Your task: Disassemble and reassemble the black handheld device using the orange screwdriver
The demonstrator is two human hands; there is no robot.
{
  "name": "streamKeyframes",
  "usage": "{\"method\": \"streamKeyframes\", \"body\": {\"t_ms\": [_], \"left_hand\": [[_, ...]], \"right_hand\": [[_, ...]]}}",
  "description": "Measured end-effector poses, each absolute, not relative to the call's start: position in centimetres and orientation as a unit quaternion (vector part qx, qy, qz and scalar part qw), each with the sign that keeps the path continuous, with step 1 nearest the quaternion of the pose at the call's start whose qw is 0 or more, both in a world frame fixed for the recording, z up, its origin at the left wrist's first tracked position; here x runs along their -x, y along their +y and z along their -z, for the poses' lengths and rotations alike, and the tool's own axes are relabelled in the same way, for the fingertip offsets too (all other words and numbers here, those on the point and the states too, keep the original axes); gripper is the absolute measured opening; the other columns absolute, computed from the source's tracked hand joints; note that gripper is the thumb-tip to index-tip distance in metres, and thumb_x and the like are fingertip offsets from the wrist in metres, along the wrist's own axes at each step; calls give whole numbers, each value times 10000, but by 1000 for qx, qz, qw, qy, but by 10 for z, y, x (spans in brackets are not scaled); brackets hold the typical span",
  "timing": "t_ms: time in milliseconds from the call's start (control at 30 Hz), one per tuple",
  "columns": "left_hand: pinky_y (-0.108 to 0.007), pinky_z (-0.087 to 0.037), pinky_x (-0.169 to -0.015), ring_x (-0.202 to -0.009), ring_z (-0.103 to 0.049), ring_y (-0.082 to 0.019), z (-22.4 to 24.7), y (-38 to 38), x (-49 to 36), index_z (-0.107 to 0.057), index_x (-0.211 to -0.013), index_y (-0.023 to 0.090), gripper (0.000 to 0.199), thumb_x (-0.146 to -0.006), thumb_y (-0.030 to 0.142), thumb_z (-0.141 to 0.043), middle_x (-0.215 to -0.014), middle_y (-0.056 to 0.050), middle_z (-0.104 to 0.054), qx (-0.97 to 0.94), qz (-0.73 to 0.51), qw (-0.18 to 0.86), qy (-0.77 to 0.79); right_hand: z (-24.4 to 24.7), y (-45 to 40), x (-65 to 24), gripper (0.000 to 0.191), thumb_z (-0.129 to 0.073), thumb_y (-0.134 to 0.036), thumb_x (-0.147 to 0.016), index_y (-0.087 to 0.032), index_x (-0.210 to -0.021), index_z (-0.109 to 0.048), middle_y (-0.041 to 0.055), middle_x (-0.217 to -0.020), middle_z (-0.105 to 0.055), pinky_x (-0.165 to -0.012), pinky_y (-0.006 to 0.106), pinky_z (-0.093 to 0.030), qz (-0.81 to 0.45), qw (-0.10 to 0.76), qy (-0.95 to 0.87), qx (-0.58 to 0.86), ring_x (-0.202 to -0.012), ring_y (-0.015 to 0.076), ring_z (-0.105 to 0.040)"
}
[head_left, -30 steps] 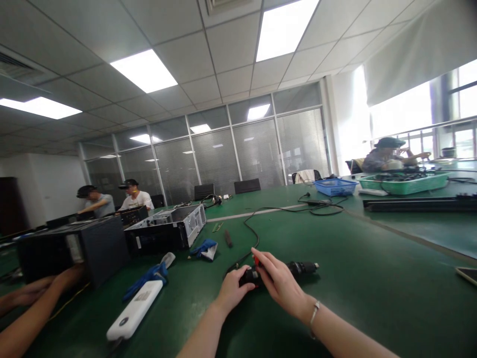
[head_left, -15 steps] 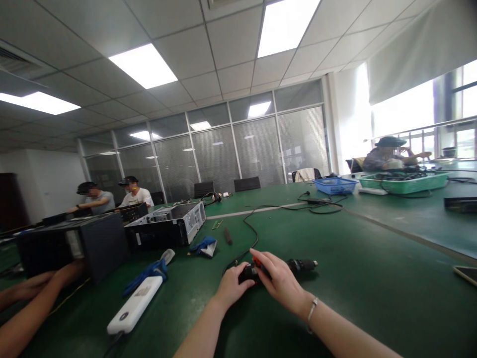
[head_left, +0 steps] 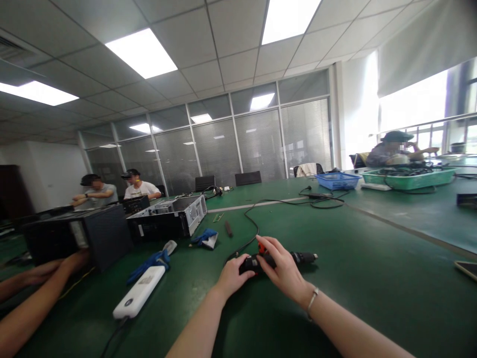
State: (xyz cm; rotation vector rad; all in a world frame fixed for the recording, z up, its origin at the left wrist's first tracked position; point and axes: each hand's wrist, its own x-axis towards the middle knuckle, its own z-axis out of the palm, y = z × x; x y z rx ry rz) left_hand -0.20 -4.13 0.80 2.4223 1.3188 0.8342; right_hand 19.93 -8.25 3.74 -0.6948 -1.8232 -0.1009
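A black electric screwdriver [head_left: 301, 258] with an orange-red part lies level just above or on the green table, its bit end pointing right. My left hand [head_left: 233, 276] is closed round its rear end, thumb along the near side. Over the middle of the body, my right hand [head_left: 280, 263] grips with bent fingers at the orange-red part. A black cord [head_left: 252, 226] runs from near my left hand toward the back of the table. The underside of the tool and part of its body are hidden by my hands.
A white power strip [head_left: 139, 293], blue gloves [head_left: 151, 263] and an opened computer case [head_left: 164, 223] stand left. A co-worker's arms [head_left: 44, 283] reach into a dark case [head_left: 108, 238]. Blue basket [head_left: 337, 181] and green basket [head_left: 410, 180] sit back right; a phone-like object [head_left: 466, 269] lies right.
The view has shifted slightly. My right hand's fingers have moved a little on the screwdriver; both hands stay on it. Across the table, one person's arms have changed position.
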Motion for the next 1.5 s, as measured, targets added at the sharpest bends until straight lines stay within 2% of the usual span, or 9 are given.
{"method": "streamKeyframes", "body": {"t_ms": [133,267,367,567,700,800,1000,1300,1500], "left_hand": [[-303,-472,-849,-932,-638,-233,-6,-40,3,-600,-1172,248,439,-757,364,-687,-1063,-22,-691,-834,-274,121,463],[-314,-469,-873,-932,-641,-235,-4,-39,3,-592,-1189,252,465,-749,360,-698,-1079,-19,-690,-832,-279,117,465],[-321,-472,-879,-955,-637,-244,-4,-39,3,-596,-1184,256,451,-758,371,-687,-1083,-21,-690,-833,-273,125,465],[-310,-470,-870,-944,-640,-237,-4,-39,3,-594,-1185,261,451,-757,361,-694,-1075,-13,-691,-837,-282,117,453],[-291,-471,-844,-924,-642,-225,-3,-38,2,-603,-1170,265,425,-766,359,-692,-1048,-3,-695,-840,-288,117,444],[-293,-467,-850,-926,-642,-226,-4,-39,2,-606,-1169,261,427,-765,369,-692,-1065,-8,-693,-838,-289,116,447],[-294,-471,-829,-914,-643,-229,-7,-41,1,-608,-1158,249,418,-762,359,-684,-1038,-17,-700,-836,-283,116,456],[-315,-461,-894,-988,-633,-242,-4,-35,2,-591,-1195,237,460,-765,376,-677,-1119,-36,-686,-836,-291,122,449],[-317,-461,-897,-974,-640,-246,-5,-34,3,-601,-1189,241,453,-762,372,-676,-1105,-34,-694,-832,-292,127,454]], "right_hand": [[-34,-80,-201,423,-473,-213,-924,-278,-1341,-471,93,-1090,-519,-790,341,-551,55,562,-765,310,-927,195,-592],[-35,-84,-200,483,-407,-171,-937,-270,-1409,-371,104,-1150,-518,-839,342,-536,34,553,-779,292,-997,200,-578],[-34,-85,-198,517,-431,-179,-926,-256,-1427,-328,111,-1197,-509,-872,349,-527,27,543,-785,296,-1024,204,-576],[-29,-80,-199,503,-410,-166,-934,-276,-1419,-333,79,-1078,-575,-808,341,-542,32,525,-791,313,-930,192,-601],[-30,-82,-198,532,-405,-158,-929,-255,-1438,-284,87,-1116,-573,-842,340,-534,23,528,-793,302,-967,191,-597],[-32,-83,-198,532,-457,-189,-914,-249,-1422,-311,97,-1146,-557,-825,344,-540,33,527,-789,316,-965,201,-599],[-33,-82,-199,516,-414,-149,-920,-249,-1417,-314,73,-1028,-594,-791,342,-541,41,528,-790,309,-903,191,-607],[-32,-80,-199,514,-438,-171,-919,-274,-1414,-344,83,-1066,-588,-790,355,-548,59,525,-786,319,-916,199,-604],[-35,-83,-198,571,-427,-131,-898,-246,-1439,-287,90,-1095,-583,-822,350,-543,47,532,-793,293,-934,191,-600]]}}
